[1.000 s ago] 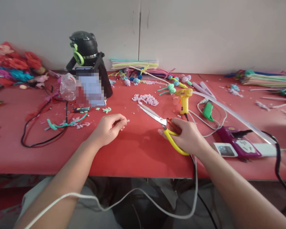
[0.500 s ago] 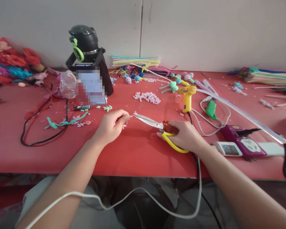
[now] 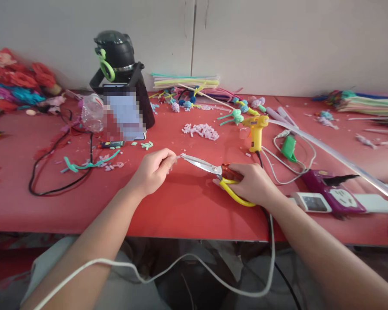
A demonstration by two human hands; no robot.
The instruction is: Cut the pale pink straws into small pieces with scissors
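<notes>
My right hand point(image 3: 250, 183) is closed around the handles of a pair of scissors point(image 3: 207, 165), one loop yellow and one orange-red. The blades look nearly together and point left, their tips just short of my left hand point(image 3: 157, 169). Thumb and forefinger of that hand pinch a thin, pale pink pipe cleaner point(image 3: 178, 156), with only a short end showing; the fingers hide the rest. Beyond the blades lies a pile of short, pale pink pipe cleaner pieces point(image 3: 201, 131) on the red table point(image 3: 181, 206).
A yellow glue gun point(image 3: 255, 133) stands behind my right hand, near a purple power strip point(image 3: 334, 193). At the back left, a phone point(image 3: 124, 112) leans on a black bottle point(image 3: 116, 56). Pipe cleaner bundles point(image 3: 187, 82) lie along the wall. A white cable point(image 3: 161, 275) crosses below the table edge.
The whole view has shifted slightly. Both hands stay almost in place, and the scissor blades appear closer together than before.
</notes>
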